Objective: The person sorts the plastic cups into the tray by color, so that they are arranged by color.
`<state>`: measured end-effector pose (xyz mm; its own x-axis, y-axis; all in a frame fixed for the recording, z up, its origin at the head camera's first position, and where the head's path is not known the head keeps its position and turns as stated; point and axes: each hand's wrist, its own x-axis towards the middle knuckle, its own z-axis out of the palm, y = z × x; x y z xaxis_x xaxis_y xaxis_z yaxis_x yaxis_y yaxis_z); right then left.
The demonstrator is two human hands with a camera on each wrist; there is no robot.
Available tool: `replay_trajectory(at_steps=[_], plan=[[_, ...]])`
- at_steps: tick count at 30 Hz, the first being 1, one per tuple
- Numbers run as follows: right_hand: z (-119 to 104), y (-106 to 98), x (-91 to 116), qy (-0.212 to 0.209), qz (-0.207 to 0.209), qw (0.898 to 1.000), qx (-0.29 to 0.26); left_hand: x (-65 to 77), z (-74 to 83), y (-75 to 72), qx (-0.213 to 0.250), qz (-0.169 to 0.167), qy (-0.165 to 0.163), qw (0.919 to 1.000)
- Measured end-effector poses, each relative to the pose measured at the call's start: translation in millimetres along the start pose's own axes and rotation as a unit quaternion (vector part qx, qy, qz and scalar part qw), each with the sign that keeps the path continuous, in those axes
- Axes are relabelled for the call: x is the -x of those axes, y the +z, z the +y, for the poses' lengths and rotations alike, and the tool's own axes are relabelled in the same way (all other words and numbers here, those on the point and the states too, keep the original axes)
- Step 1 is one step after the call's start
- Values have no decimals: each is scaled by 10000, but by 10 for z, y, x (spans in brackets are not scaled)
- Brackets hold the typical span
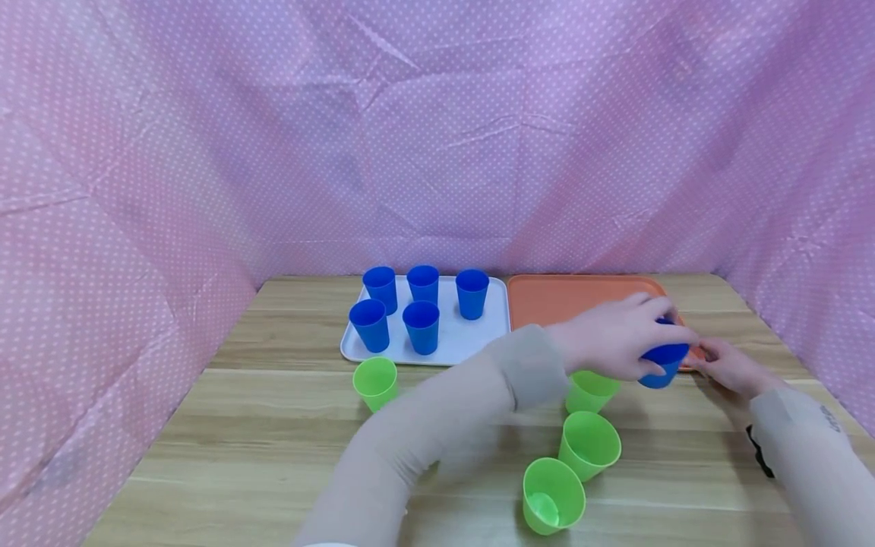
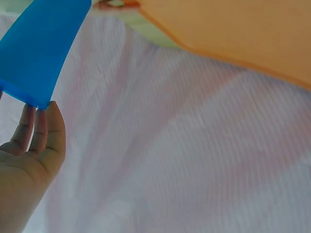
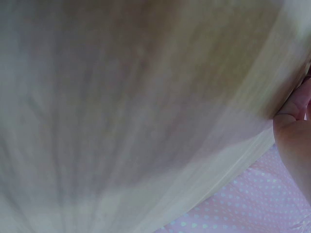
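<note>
My left hand (image 1: 618, 338) reaches across to the right and grips a blue cup (image 1: 661, 372) by its rim, above the front right corner of the orange tray (image 1: 567, 296). In the left wrist view, the fingertips of this hand (image 2: 36, 155) meet the edge of the blue cup (image 2: 43, 53). At that same tray corner, my right hand (image 1: 731, 368) pinches the edge with thumb and fingers. The right wrist view shows only part of the right hand (image 3: 294, 126), its fingertips cut off by the frame. A green cup (image 1: 591, 391) stands partly hidden under the left forearm.
Several blue cups (image 1: 421, 334) stand on a white tray (image 1: 465, 346) left of the orange one. Green cups stand on the wooden table (image 1: 260, 425): one (image 1: 375, 384) before the white tray, two (image 1: 590, 448) (image 1: 554, 497) nearer me. Pink dotted cloth (image 1: 437, 137) encloses the table.
</note>
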<state>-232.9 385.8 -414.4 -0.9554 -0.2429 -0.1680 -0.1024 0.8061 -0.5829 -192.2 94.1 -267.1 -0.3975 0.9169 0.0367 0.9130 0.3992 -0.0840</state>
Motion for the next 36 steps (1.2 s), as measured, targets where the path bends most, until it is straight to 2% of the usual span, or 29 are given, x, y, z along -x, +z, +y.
replay_trajectory(at_steps=[6,13,21,27,36], plan=[[-34,-1,11,175,10,9998,117,353,-270,-110,253,269,-307,9988],[-23,50,22,-4,199,9996,211,613,-519,-59,377,281,-730,9962],[-70,75,-3,-113,327,9992,187,1021,-801,31,602,381,-1153,9908],[-51,90,-11,-116,359,9990,257,1238,-1004,188,637,305,-1428,9872],[-81,83,-4,-23,301,9994,148,1450,-1242,337,847,-89,-1976,9766]])
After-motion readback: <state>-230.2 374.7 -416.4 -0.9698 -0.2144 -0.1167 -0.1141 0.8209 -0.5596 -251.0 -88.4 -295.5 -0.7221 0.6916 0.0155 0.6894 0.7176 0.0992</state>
